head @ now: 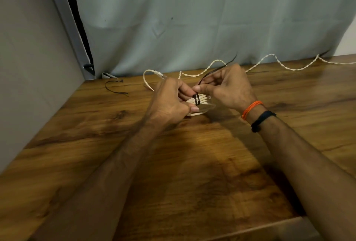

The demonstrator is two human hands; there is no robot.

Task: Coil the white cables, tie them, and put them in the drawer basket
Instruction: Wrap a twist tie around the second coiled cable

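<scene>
While pinching, both hands [198, 94] curled.

Dim warm light, soft arm shadows, wide-angle bending at edges.

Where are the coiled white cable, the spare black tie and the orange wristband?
coiled white cable [202, 103]: head view, on its bundled strands.
spare black tie [113, 86]: head view, on its curved strap.
orange wristband [250, 108]: head view, on the threads across the wrist.
</scene>
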